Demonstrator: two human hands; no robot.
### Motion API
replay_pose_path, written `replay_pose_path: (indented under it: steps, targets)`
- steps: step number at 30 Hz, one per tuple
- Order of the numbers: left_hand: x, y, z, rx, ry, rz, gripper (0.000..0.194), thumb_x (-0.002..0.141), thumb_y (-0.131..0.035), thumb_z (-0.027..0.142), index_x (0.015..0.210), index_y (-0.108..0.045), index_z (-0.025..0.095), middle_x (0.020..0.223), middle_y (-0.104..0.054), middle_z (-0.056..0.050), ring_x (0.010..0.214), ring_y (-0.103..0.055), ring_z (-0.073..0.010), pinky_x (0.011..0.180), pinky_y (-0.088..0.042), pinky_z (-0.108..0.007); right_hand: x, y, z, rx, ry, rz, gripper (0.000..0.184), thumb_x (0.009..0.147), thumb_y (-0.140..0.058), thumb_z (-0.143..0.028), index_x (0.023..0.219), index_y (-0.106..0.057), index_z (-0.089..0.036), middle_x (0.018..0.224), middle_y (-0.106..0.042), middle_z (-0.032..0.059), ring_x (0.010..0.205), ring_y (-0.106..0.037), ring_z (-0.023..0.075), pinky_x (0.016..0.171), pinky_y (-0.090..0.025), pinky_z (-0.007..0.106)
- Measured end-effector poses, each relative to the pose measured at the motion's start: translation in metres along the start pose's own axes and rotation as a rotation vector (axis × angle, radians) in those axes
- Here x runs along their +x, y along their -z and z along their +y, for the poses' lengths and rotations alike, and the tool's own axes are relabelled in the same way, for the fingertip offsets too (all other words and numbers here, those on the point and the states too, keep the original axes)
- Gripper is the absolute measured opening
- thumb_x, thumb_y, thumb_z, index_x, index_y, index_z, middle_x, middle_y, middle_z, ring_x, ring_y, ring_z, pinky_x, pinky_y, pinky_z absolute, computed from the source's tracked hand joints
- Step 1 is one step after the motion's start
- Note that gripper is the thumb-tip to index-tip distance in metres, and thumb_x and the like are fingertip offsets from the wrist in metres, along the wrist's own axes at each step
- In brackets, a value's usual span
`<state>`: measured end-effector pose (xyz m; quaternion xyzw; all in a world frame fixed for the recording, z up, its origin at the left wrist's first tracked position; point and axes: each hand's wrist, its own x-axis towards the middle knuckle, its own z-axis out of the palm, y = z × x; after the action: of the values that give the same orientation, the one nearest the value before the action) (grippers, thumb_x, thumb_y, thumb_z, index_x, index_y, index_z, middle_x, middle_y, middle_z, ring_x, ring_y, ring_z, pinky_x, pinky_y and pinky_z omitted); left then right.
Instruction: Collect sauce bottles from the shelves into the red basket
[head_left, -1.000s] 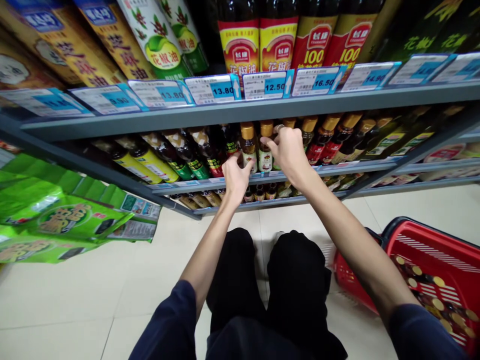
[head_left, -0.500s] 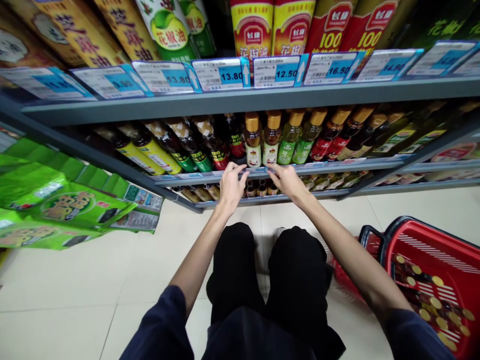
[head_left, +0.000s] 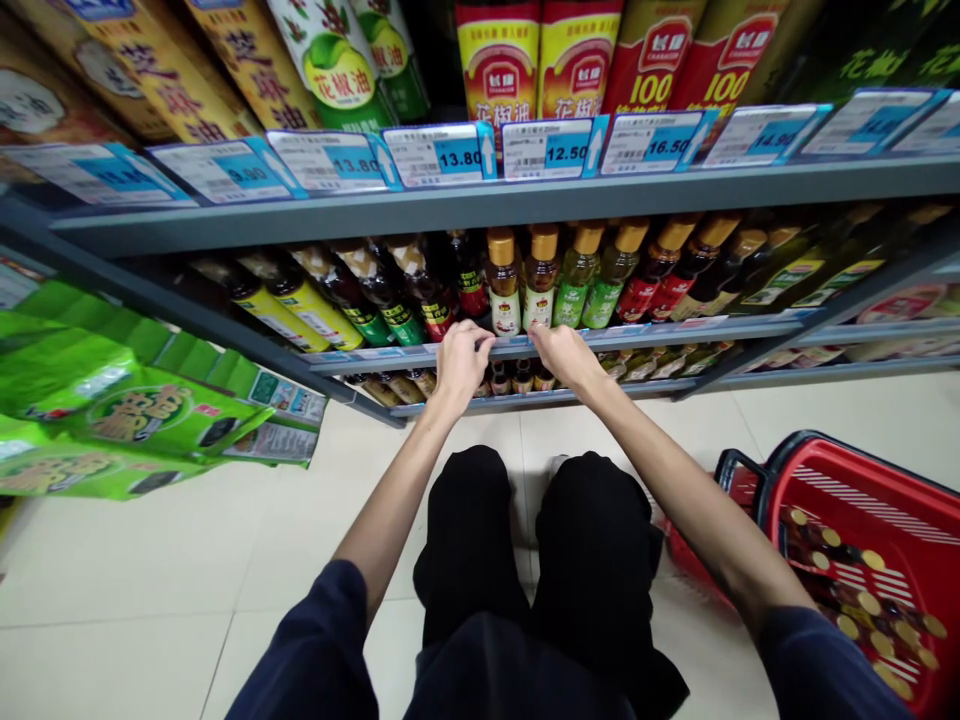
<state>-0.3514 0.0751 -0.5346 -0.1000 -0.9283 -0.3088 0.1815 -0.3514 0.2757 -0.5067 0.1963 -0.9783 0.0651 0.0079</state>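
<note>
My left hand point(head_left: 461, 365) is at the front edge of the lower shelf point(head_left: 510, 347), its thumb and fingers drawn together in a pinch. Opposite it, my right hand point(head_left: 564, 354) is closed the same way at that edge, fingers curled. Whatever lies between the fingertips is too small to make out. Just behind the hands stand two gold-capped bottles with white labels, a left bottle point(head_left: 504, 290) and a right bottle point(head_left: 539, 285). Green-labelled bottles point(head_left: 576, 285) stand to their right, and dark bottles with red labels point(head_left: 431, 300) to their left.
A red shopping basket point(head_left: 795, 490) with several small gold-capped bottles sits on the floor at right. Green snack bags point(head_left: 135, 410) jut out at left. Above runs an upper shelf point(head_left: 480, 205) with price tags point(head_left: 439, 157). More bottles point(head_left: 523, 378) stand on the shelf below.
The fingers of both hands have closed from a looser, spread pose into pinches at the shelf edge. The bottles stand as before; the view has shifted slightly.
</note>
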Motion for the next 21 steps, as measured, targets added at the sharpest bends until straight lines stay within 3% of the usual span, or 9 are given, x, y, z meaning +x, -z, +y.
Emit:
replay_pose_path:
  steps: [6, 9, 11, 13, 15, 18, 21]
  targets:
    - [-0.001, -0.002, 0.003, -0.047, 0.073, 0.015, 0.013, 0.088, -0.065, 0.022, 0.089, -0.078, 0.018, 0.09, -0.07, -0.007, 0.082, -0.062, -0.021, 0.081, -0.048, -0.033, -0.002, 0.003, -0.002, 0.073, -0.064, 0.03, 0.036, 0.106, -0.036, -0.027, 0.123, -0.062, -0.01, 0.097, -0.072, 0.021, 0.091, -0.071, 0.0285, 0.079, -0.048, 0.032]
    - [0.005, 0.002, 0.004, -0.072, 0.085, 0.089, 0.02, 0.086, -0.07, 0.025, 0.103, -0.076, 0.017, 0.085, -0.068, -0.006, 0.08, -0.062, -0.0204, 0.081, -0.049, -0.032, -0.001, 0.012, -0.002, 0.301, -0.083, 0.209, 0.036, 0.105, -0.042, -0.033, 0.126, -0.062, -0.012, 0.085, -0.073, 0.013, 0.08, -0.07, 0.0237, 0.076, -0.05, 0.03]
    - [0.005, 0.007, 0.01, -0.109, 0.096, 0.148, 0.023, 0.086, -0.07, 0.031, 0.103, -0.075, 0.016, 0.08, -0.067, -0.004, 0.076, -0.062, -0.0191, 0.08, -0.05, -0.031, -0.015, 0.02, -0.004, 0.488, -0.13, 0.346, 0.037, 0.103, -0.049, -0.038, 0.127, -0.061, -0.012, 0.072, -0.07, 0.0058, 0.067, -0.068, 0.0199, 0.072, -0.051, 0.028]
    - [-0.009, 0.011, 0.023, -0.178, 0.122, 0.158, 0.024, 0.089, -0.064, 0.038, 0.091, -0.075, 0.017, 0.078, -0.068, -0.004, 0.073, -0.062, -0.0183, 0.077, -0.05, -0.029, -0.05, 0.026, -0.009, 0.649, -0.217, 0.443, 0.038, 0.1, -0.053, -0.042, 0.123, -0.062, -0.013, 0.065, -0.067, 0.0014, 0.059, -0.064, 0.0171, 0.066, -0.051, 0.027]
    - [-0.039, 0.012, 0.037, -0.264, 0.171, 0.088, 0.029, 0.091, -0.058, 0.043, 0.084, -0.073, 0.019, 0.078, -0.07, -0.003, 0.076, -0.064, -0.0194, 0.075, -0.051, -0.029, -0.105, 0.028, -0.013, 0.775, -0.31, 0.503, 0.036, 0.099, -0.053, -0.045, 0.118, -0.064, -0.016, 0.066, -0.066, 0.0, 0.057, -0.064, 0.0151, 0.062, -0.051, 0.025]
    - [-0.1, 0.005, 0.035, -0.228, 0.298, -0.116, 0.031, 0.09, -0.055, 0.049, 0.08, -0.07, 0.023, 0.073, -0.069, -0.001, 0.075, -0.066, -0.0238, 0.071, -0.051, -0.033, -0.201, 0.021, -0.002, 0.818, -0.455, 0.519, 0.037, 0.1, -0.05, -0.047, 0.121, -0.063, -0.019, 0.071, -0.069, -0.0007, 0.059, -0.066, 0.0134, 0.06, -0.052, 0.023]
    - [-0.164, -0.014, 0.005, -0.115, 0.361, -0.466, 0.03, 0.087, -0.052, 0.05, 0.072, -0.069, 0.029, 0.067, -0.07, 0.0, 0.078, -0.07, -0.0315, 0.069, -0.052, -0.04, -0.306, 0.014, 0.039, 0.532, -0.834, 0.392, 0.038, 0.105, -0.042, -0.043, 0.122, -0.062, -0.016, 0.08, -0.072, 0.0036, 0.066, -0.068, 0.0139, 0.065, -0.054, 0.024]
